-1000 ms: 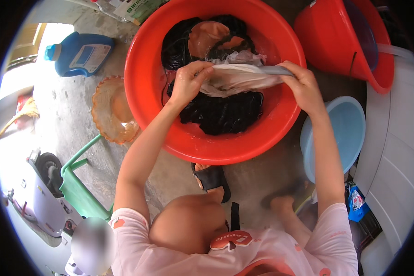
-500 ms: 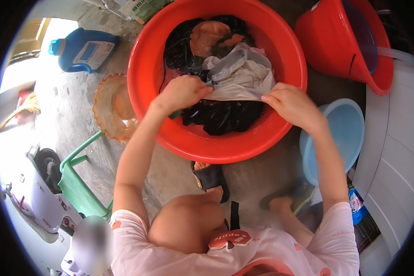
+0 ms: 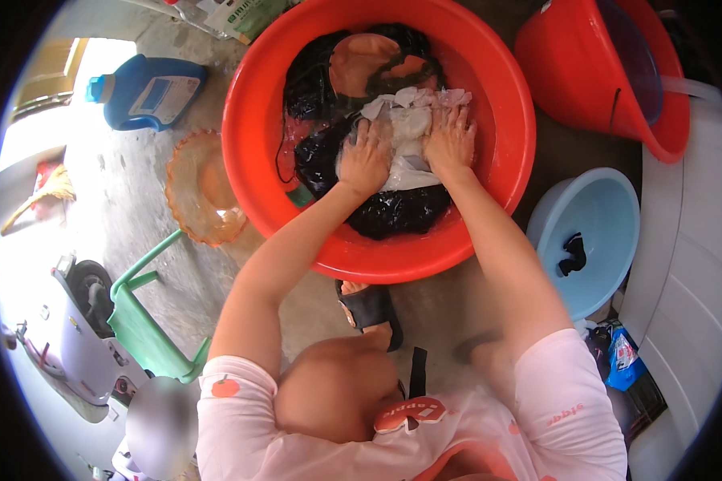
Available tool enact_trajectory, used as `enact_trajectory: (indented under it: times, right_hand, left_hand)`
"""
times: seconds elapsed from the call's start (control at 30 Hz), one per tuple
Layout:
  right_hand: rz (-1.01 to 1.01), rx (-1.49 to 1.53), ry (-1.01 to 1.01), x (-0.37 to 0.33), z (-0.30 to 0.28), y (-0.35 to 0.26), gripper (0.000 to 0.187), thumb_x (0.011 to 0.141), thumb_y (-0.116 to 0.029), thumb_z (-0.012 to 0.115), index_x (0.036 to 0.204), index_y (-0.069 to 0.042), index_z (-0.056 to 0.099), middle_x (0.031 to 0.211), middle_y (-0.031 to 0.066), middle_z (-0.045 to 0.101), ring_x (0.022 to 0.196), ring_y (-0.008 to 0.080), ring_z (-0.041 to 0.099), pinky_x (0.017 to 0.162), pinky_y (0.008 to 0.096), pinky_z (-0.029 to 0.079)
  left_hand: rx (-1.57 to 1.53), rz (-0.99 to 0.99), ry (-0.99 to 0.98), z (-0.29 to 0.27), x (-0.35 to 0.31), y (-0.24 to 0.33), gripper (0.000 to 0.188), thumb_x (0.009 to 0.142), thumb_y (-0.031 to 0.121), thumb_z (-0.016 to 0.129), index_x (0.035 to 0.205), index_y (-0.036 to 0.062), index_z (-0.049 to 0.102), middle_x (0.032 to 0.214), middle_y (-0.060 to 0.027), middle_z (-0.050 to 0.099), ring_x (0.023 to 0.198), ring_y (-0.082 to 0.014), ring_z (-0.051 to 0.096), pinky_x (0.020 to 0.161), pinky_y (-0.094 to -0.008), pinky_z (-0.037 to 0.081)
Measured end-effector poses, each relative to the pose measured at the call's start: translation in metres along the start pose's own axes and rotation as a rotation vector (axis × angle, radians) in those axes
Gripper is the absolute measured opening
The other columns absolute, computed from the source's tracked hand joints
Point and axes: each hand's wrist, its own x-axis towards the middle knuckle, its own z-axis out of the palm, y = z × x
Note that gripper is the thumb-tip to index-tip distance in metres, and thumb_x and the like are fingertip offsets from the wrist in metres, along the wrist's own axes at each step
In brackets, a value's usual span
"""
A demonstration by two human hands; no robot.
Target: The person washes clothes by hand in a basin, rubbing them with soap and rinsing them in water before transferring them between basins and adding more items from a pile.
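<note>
A large red basin (image 3: 253, 160) holds wet laundry in water. My left hand (image 3: 367, 160) lies with fingers stretched over the left part of a crumpled pale grey garment (image 3: 410, 128). On that garment's right side rests my right hand (image 3: 451, 138), its fingers straight and a little apart. Both palms press down on the cloth. Under and around it is black, glossy wet clothing (image 3: 397, 215). A pinkish-orange cloth (image 3: 359, 66) shows among the black clothing at the far side of the basin.
A blue detergent bottle (image 3: 154, 92) and a scalloped amber bowl (image 3: 188, 192) are to the left, above a green stool (image 3: 148, 325). On the right stand a red bucket-like tub (image 3: 573, 68) and a light blue basin (image 3: 606, 256) with a small black cloth (image 3: 573, 255) inside.
Both hands have let go of the garment's near edge and moved inward and away, now pressing flat on it. The garment, stretched before, is bunched up in the basin.
</note>
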Motion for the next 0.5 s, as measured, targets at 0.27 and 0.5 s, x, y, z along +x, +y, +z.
enact_trajectory:
  times: [0.27,0.5]
  right_hand:
    - [0.028,0.332,-0.095,0.016,-0.015,0.000,0.046,0.079,-0.027,0.058,0.117,-0.002,0.056,0.135,0.0210,0.038,0.124,0.0378,0.036,0.102,0.0440,0.034]
    - [-0.007,0.237,-0.229,-0.011,-0.049,0.041,0.021,0.082,-0.014,0.053,0.093,-0.003,0.068,0.124,0.0219,0.046,0.111,0.0394,0.047,0.093,0.0429,0.043]
  left_hand:
    - [0.143,0.197,-0.019,0.072,0.013,-0.054,0.061,0.083,0.015,0.051,0.137,-0.0034,0.030,0.143,-0.0297,0.020,0.131,-0.0459,0.025,0.104,-0.0457,0.035]
    - [-0.151,0.015,0.074,-0.049,0.006,-0.032,0.020,0.066,0.006,0.060,0.083,0.0072,0.070,0.100,-0.0133,0.049,0.097,-0.0312,0.049,0.080,-0.0394,0.046]
